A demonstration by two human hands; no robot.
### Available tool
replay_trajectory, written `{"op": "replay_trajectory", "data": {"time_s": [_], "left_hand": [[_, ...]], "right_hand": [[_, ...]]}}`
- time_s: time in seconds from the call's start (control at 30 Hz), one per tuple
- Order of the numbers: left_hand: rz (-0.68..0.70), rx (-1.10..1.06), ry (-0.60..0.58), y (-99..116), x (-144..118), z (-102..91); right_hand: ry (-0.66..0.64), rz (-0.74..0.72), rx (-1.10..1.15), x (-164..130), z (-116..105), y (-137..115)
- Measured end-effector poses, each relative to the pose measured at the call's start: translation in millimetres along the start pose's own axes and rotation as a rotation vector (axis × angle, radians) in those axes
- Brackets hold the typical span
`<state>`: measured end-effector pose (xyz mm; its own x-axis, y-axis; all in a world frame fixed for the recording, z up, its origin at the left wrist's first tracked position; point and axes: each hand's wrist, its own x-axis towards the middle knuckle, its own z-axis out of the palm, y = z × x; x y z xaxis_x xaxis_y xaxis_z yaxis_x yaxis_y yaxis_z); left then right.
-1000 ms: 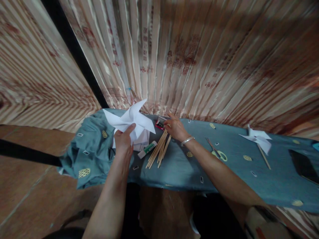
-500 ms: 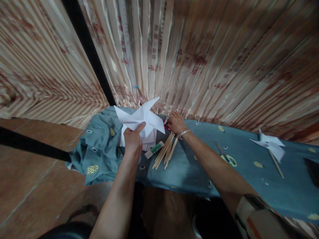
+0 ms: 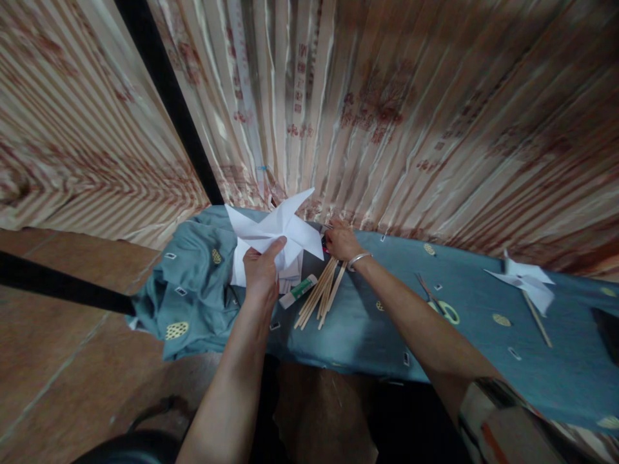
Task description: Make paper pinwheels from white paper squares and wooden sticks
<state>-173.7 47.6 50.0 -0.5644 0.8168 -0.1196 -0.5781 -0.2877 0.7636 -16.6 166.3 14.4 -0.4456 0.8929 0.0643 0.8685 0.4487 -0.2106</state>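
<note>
My left hand [image 3: 264,267] pinches a white paper pinwheel [image 3: 275,225] near its middle, thumb on top, holding it above a stack of white paper [image 3: 239,267]. To the right, my right hand [image 3: 342,241], with a silver bangle at the wrist, reaches to the back of the table. Its fingers are bent down at a small dark and red item, mostly covered by the hand; whether they grip it I cannot tell. Several thin wooden sticks [image 3: 316,296] lie fanned out just in front of that hand. Beside them lies a green and white glue stick [image 3: 297,292].
Scissors [image 3: 445,311] with pale yellow-green handles lie right of my right forearm. Farther right is a pinwheel on a stick [image 3: 527,283], near a dark object [image 3: 604,328] at the edge. A patterned curtain [image 3: 377,129] hangs behind the blue-green tablecloth [image 3: 358,328]; a black pole [image 3: 169,96] stands left.
The pinwheel in my left hand has shifted slightly to the right. My right hand stays at nearly the same spot at the back of the table.
</note>
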Motion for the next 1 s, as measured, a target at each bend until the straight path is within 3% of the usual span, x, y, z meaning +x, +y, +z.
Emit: {"op": "replay_trajectory", "data": {"time_s": [0.33,0.43,0.53,0.63,0.7,0.83,1.0], "left_hand": [[0.004,-0.012,-0.020,3.0,1.4,-4.4],[0.002,0.004,-0.025,3.5,-0.1,-3.8],[-0.001,0.023,-0.027,2.0,-3.9,-1.1],[-0.023,0.042,-0.057,-4.3,-9.7,3.0],[-0.053,0.072,-0.079,-12.1,-15.0,6.6],[-0.113,0.134,-0.109,-33.8,-29.3,15.7],[-0.204,0.194,-0.182,-55.5,-46.5,25.9]], "right_hand": [[0.163,0.052,0.433,-7.4,0.0,21.0],[0.202,0.095,0.545,-48.9,0.5,29.1],[0.213,0.139,0.752,-116.6,4.6,39.3],[0.189,0.145,0.572,-180.6,9.2,47.9],[0.193,0.142,0.412,-207.1,12.1,51.2],[0.204,0.105,0.297,-221.0,19.3,54.6],[0.228,0.185,0.396,-222.1,28.7,60.5]]}}
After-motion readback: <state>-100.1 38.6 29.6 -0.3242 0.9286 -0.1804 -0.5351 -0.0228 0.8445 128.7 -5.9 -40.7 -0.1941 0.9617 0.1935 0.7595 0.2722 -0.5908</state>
